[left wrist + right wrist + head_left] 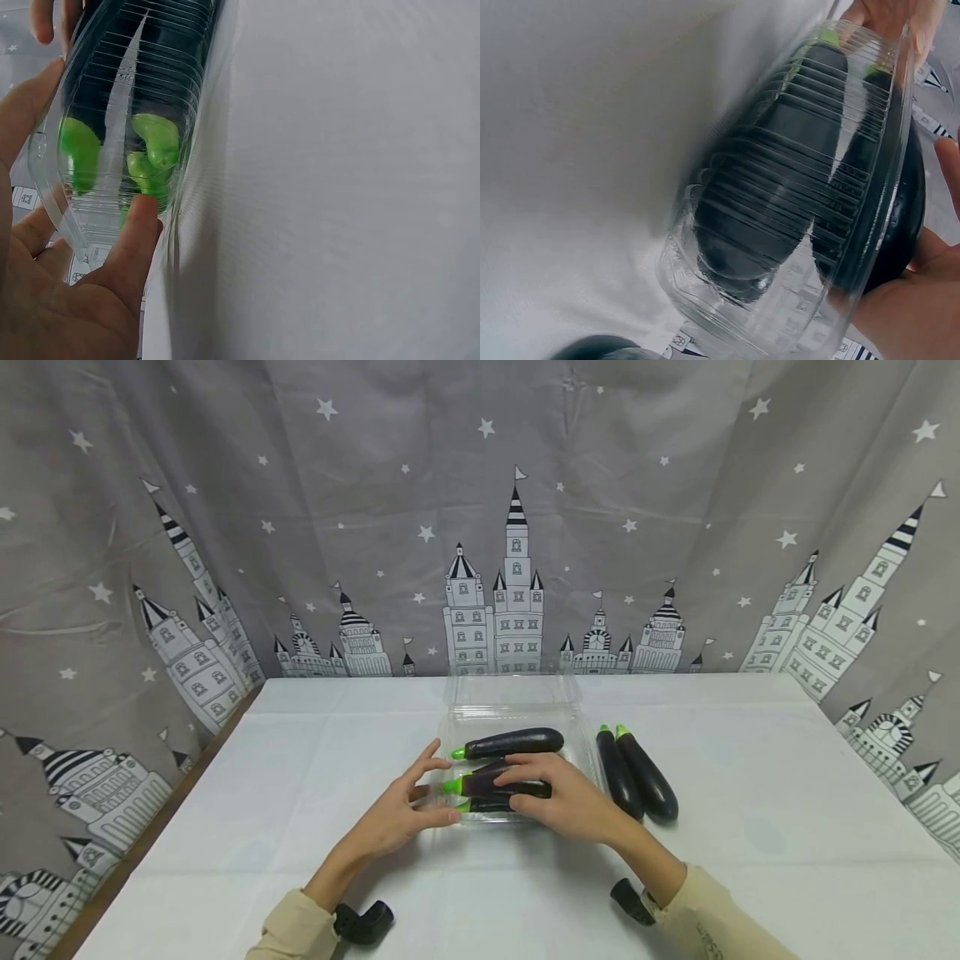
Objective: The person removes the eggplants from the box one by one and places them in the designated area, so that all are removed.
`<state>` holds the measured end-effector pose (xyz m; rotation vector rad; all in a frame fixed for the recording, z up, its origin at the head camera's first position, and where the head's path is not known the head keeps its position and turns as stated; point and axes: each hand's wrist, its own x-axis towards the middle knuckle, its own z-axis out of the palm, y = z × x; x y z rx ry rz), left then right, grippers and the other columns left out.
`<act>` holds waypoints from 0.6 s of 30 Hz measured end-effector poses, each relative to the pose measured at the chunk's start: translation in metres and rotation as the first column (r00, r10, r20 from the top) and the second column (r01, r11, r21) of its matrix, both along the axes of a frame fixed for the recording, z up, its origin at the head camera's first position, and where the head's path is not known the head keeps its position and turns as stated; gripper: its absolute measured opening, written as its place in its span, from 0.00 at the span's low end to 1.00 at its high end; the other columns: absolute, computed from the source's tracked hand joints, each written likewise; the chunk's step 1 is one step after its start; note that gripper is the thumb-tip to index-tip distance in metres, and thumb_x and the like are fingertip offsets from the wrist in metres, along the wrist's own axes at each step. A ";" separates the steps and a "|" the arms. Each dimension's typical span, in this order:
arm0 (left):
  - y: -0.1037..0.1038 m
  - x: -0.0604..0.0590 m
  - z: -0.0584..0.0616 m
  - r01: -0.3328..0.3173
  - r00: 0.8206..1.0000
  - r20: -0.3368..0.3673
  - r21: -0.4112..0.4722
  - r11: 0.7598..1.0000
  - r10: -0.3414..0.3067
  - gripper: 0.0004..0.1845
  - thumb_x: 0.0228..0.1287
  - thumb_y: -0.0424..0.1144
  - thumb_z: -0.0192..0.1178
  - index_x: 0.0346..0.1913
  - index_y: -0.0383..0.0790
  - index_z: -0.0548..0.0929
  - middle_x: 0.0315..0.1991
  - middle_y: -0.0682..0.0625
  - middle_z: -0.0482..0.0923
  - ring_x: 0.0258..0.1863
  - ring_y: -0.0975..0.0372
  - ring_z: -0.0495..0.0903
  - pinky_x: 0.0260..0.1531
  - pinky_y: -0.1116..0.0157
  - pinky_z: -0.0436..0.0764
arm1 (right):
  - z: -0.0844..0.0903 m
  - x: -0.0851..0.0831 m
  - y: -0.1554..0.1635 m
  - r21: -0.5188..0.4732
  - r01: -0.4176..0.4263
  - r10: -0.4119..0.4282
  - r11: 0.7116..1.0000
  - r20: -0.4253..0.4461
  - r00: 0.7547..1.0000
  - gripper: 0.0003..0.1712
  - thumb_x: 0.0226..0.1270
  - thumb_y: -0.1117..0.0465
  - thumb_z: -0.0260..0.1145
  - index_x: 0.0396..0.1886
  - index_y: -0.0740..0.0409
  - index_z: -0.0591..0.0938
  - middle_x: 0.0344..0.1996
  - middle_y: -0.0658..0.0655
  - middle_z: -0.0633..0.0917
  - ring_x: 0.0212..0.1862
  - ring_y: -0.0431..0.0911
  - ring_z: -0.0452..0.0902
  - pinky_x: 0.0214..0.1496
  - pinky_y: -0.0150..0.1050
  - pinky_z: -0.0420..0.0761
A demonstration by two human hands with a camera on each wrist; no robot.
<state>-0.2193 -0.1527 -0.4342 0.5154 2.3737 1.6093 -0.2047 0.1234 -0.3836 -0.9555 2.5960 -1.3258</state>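
Head view: a clear plastic container (583, 745) sits on a white cloth (757, 768), its lid (513, 695) folded back behind it and a grey castle-print curtain (637, 435) beyond; inside the container lie at least four dark eggplants: a back eggplant (521, 742), a half-hidden eggplant (491, 767), a middle eggplant (483, 786) and a front eggplant (489, 807). The right hand (566, 797) reaches over the container, finger and thumb clasped about the middle eggplant. The left hand (397, 814) is at the container's left end, fingers spread apart, thumb by its front corner. Just right of the container, two loose eggplants lie side by side, one nearer (618, 777) and one farther from it (651, 781). Judging by how things lie, the work seems part-way along: at least four eggplants are in the container, two are outside, and the lid is not over them. Left wrist view: the left thumb (133, 247) touches the container's ribbed wall, with green stem ends (157, 139) showing through it and other fingers beyond the rim. Right wrist view: dark eggplant bodies (772, 180) show through the container's side; above its rim, the right hand is at the blunt end of another eggplant, though its full grip cannot be told here
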 end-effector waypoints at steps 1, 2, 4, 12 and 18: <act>0.000 0.000 0.000 0.000 1.000 0.000 0.000 1.000 0.000 0.33 0.60 0.41 0.71 0.65 0.40 0.70 0.80 0.53 0.39 0.66 0.37 0.65 0.63 0.43 0.66 | 0.000 0.000 0.001 0.001 -0.007 0.007 1.000 -0.001 1.000 0.16 0.66 0.60 0.63 0.52 0.54 0.86 0.64 0.63 0.76 0.68 0.59 0.66 0.65 0.65 0.63; 0.000 0.000 0.000 0.001 1.000 0.001 -0.002 1.000 -0.001 0.33 0.59 0.41 0.71 0.65 0.40 0.69 0.80 0.53 0.39 0.66 0.37 0.65 0.63 0.43 0.66 | -0.001 -0.001 0.001 0.001 -0.011 0.011 1.000 0.003 1.000 0.16 0.65 0.62 0.63 0.52 0.54 0.86 0.64 0.64 0.75 0.68 0.59 0.66 0.65 0.65 0.64; 0.001 0.000 0.000 -0.002 1.000 -0.002 -0.008 1.000 0.002 0.33 0.59 0.42 0.71 0.65 0.40 0.70 0.80 0.53 0.39 0.66 0.37 0.65 0.64 0.42 0.65 | -0.002 -0.001 0.002 0.003 -0.018 0.018 1.000 0.004 1.000 0.16 0.64 0.64 0.62 0.51 0.54 0.86 0.64 0.64 0.75 0.68 0.59 0.67 0.65 0.65 0.64; -0.001 0.001 0.000 -0.002 1.000 -0.012 -0.018 1.000 0.002 0.33 0.59 0.43 0.72 0.65 0.40 0.70 0.80 0.53 0.39 0.66 0.36 0.65 0.64 0.40 0.63 | -0.004 -0.002 0.002 0.009 -0.019 0.019 1.000 0.008 1.000 0.18 0.64 0.69 0.61 0.51 0.55 0.87 0.62 0.64 0.77 0.66 0.59 0.68 0.65 0.64 0.65; -0.001 0.001 0.000 -0.002 1.000 -0.016 -0.021 1.000 0.001 0.33 0.59 0.43 0.71 0.65 0.40 0.70 0.80 0.53 0.39 0.66 0.36 0.65 0.64 0.40 0.63 | -0.006 -0.001 0.002 0.007 -0.009 0.009 1.000 0.013 1.000 0.18 0.65 0.70 0.61 0.51 0.54 0.87 0.61 0.62 0.78 0.65 0.58 0.69 0.64 0.63 0.67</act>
